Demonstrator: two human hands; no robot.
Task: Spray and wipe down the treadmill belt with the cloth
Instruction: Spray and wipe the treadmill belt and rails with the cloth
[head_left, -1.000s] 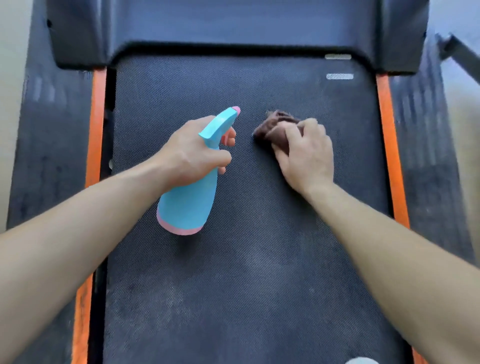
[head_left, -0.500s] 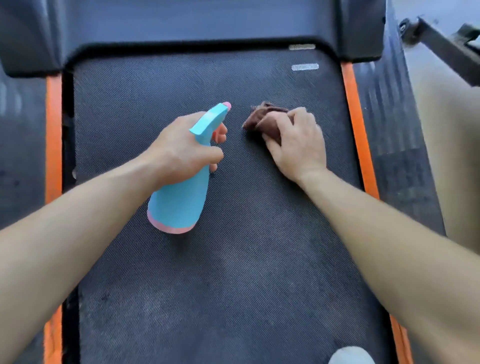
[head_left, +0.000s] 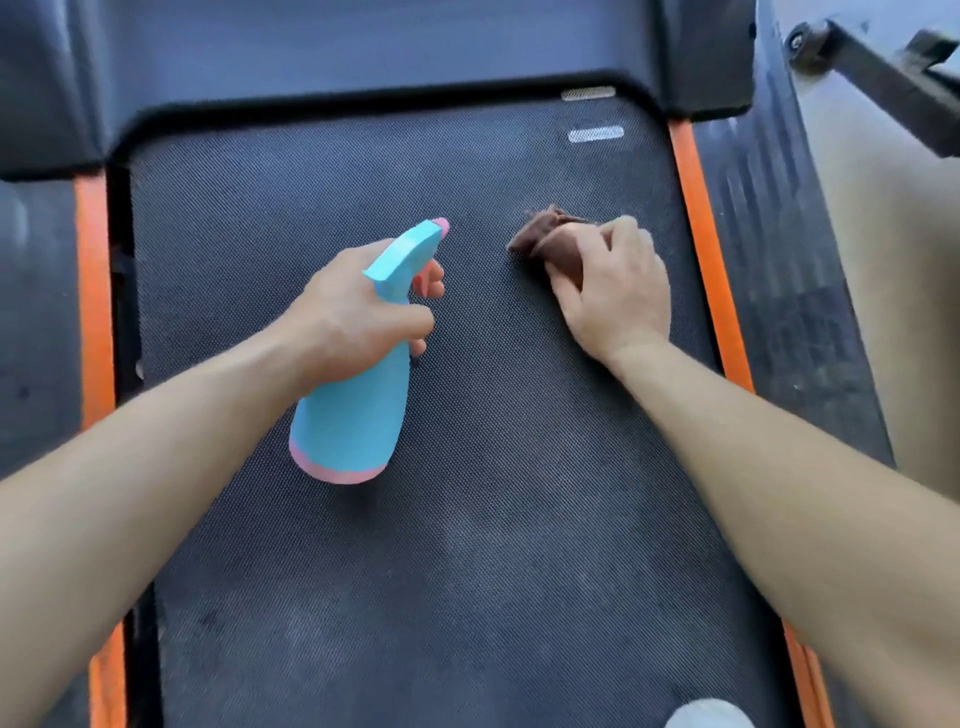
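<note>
Treadmill belt (head_left: 467, 571), dark grey textured rubber, fills the middle of the view. Its long axis runs near to far, and it meets the dark plastic motor cover (head_left: 363, 47) at the far end. Orange side strips flank it on the left (head_left: 93, 312) and right (head_left: 701, 249). Two small white markings (head_left: 596, 134) sit at the far right corner of the belt.

Left hand (head_left: 353, 317) grips a light blue plastic spray bottle with a pink base band and pink nozzle tip (head_left: 353, 415). The fingers are wrapped round its neck and the front fingers curl under the spray head. The bottle is held over the belt, left of centre. Its long axis is tilted, with the base near-left and the nozzle pointing far and slightly right.

Right hand (head_left: 618, 291) lies palm down, right of centre on the far half of the belt. Its fingers are curled over a bunched brown cloth (head_left: 550, 241) and hold it against the belt. The free end of the cloth pokes out far-left of the knuckles. Bottle nozzle and cloth are near each other, not touching.

Dark metal strut (head_left: 883, 78) sits at the far right, off the treadmill. Pale rounded object (head_left: 709, 716) is cut off at the near edge, so I cannot identify it.
</note>
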